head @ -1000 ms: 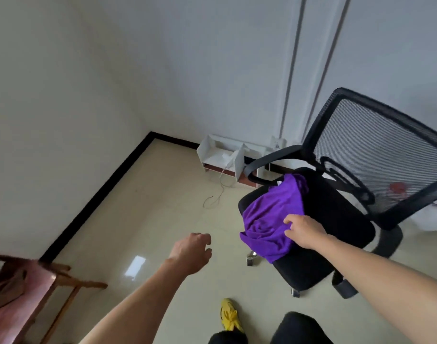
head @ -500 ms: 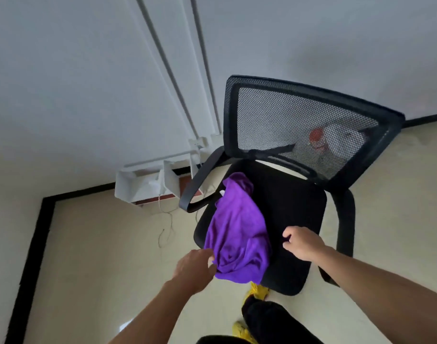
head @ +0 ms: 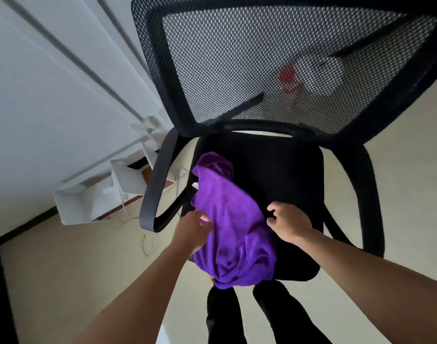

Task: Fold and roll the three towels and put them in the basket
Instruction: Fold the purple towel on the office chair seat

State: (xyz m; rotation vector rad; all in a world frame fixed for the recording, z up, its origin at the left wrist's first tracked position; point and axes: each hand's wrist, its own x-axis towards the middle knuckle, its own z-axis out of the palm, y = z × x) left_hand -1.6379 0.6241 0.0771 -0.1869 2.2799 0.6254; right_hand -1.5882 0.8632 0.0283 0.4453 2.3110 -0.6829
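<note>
The left hand (head: 193,232) is at the left edge of the purple towel (head: 233,224), with its fingers loosely curled and touching the cloth; it is not clear if they already pinch the fabric or only lie against it. The towel is crumpled on the left front part of the seat of a black office chair (head: 281,175), and its lower end hangs over the front edge of the seat. The right hand (head: 288,225) is at the right edge of the towel, half closed, with the thumb and fingers bent toward each other at the border of the cloth; if it holds the fabric or the dark seat under it, I cannot tell.

To the far left, on the floor by the wall, stands a low white shelf unit (head: 98,194), and a thin white cable (head: 144,244) lies on the floor near it. The left armrest (head: 158,187) of the chair curves between this shelf and the towel. Behind the seat rises the mesh backrest (head: 274,65); through the mesh a white and red object shows, too blurred to name. Below the towel are the person's legs in dark trousers (head: 224,316).

The floor (head: 63,281) is pale beige and glossy, with a black skirting (head: 14,234) under the white wall (head: 51,83), which has two grey vertical strips
</note>
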